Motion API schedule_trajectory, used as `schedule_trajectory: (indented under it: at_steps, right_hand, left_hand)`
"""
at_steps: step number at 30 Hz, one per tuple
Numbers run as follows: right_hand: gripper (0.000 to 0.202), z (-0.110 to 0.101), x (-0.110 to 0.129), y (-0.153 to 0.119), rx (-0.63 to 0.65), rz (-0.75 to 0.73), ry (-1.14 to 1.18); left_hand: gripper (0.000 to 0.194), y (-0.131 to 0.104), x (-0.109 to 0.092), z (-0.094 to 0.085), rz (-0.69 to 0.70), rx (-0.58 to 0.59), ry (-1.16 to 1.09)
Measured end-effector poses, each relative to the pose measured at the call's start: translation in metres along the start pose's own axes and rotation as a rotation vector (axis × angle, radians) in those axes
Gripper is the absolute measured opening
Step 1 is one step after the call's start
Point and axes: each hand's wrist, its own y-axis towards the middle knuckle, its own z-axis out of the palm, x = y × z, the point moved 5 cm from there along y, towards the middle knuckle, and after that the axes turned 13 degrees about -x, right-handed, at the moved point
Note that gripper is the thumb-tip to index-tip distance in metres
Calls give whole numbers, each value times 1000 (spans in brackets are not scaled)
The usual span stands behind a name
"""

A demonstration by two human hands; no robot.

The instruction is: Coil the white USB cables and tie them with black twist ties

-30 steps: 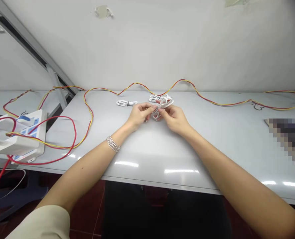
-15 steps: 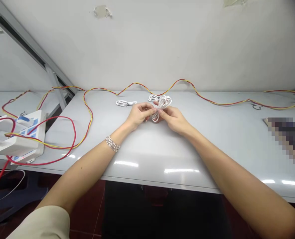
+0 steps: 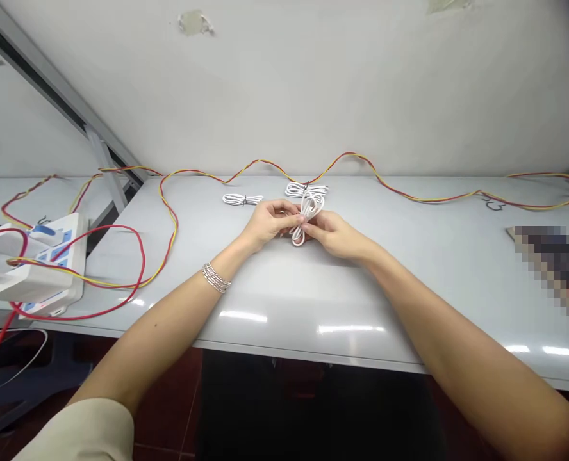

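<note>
A coiled white cable (image 3: 312, 206) is pinched at its middle between both my hands, its loops sticking out above and below the fingers. My left hand (image 3: 273, 223) grips it from the left, thumb pressed on the coil. From the other side my right hand (image 3: 331, 232) holds it with thumb and fingers. Just behind lies a bundled white cable (image 3: 306, 189) with a dark tie. Another tied white cable (image 3: 243, 200) rests on the table to the left of it. Whether a tie is around the held coil is hidden by my fingers.
A red and yellow twisted wire (image 3: 265, 161) runs along the back of the grey table (image 3: 179, 307). At left sits a white power strip (image 3: 75, 256) with plugs and looping wires. Black wire bits (image 3: 493, 203) and a pixelated object (image 3: 553, 269) lie at right.
The held cable coil has tilted and come slightly lower, toward me. My right hand has shifted a little down, and the bundle behind shows more fully.
</note>
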Motion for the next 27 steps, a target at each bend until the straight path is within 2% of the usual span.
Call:
schedule_trajectory:
  at_steps: [6, 12, 16, 20, 23, 27]
  right_hand:
    - [22, -1, 4, -1, 6, -35, -81]
    - [20, 2, 2, 0, -68, -15, -15]
    - [24, -6, -4, 4, -274, -8, 13]
    - [33, -20, -8, 7, -463, -30, -71]
    - [38, -28, -10, 7, -538, -40, -194]
    - [50, -30, -11, 6, -579, -37, -367]
  left_hand:
    - [37, -2, -2, 1, -2, 23, 25]
    - [35, -4, -4, 2, 11, -5, 12]
    - [32, -1, -4, -2, 43, -134, 14]
    - [22, 3, -4, -14, 70, -332, 76]
    - [14, 5, -5, -23, 124, -457, 152]
    - [21, 4, -6, -24, 152, -497, 153]
